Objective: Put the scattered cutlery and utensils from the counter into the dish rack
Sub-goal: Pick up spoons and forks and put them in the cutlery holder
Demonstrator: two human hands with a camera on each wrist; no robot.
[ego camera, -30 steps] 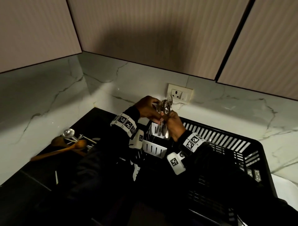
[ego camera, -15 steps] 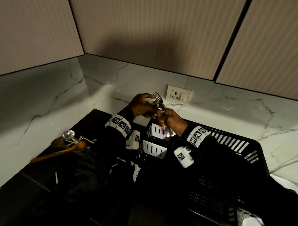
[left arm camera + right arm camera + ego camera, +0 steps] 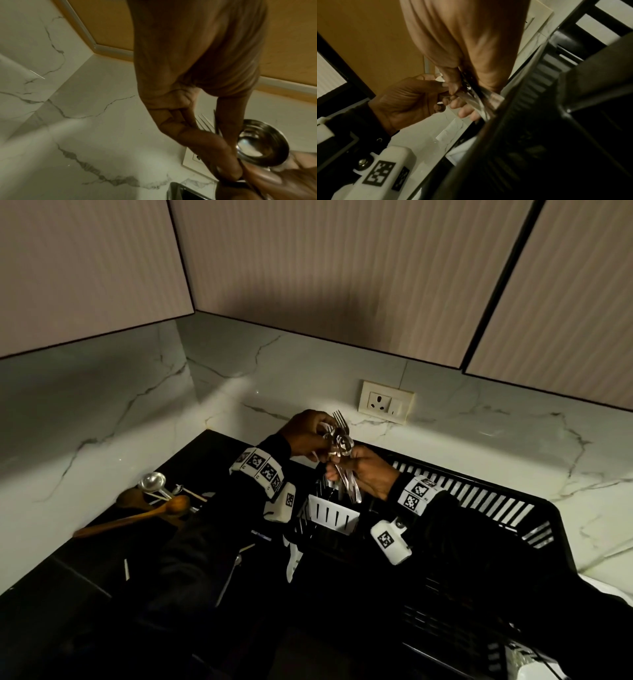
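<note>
A bundle of steel forks and spoons (image 3: 344, 460) stands upright above the white cutlery holder (image 3: 330, 513) at the left end of the black dish rack (image 3: 479, 501). My right hand (image 3: 366, 472) grips the handles (image 3: 477, 100) from the right. My left hand (image 3: 308, 436) pinches the bundle's upper part, by the spoon bowl (image 3: 262, 142) and fork tines (image 3: 205, 123). On the dark counter at the left lie a wooden spoon (image 3: 137, 517), a steel ladle (image 3: 154, 484) and some small pieces.
A wall socket (image 3: 385, 402) sits on the marble backsplash just behind the hands. Cabinets hang overhead. A few thin utensils (image 3: 236, 566) lie on the counter near the rack's front left. Something white (image 3: 613, 594) lies right of the rack.
The bundle was low in the holder a second ago; both hands have since lifted it up and slightly left, and the fork tines now stick out above my left hand.
</note>
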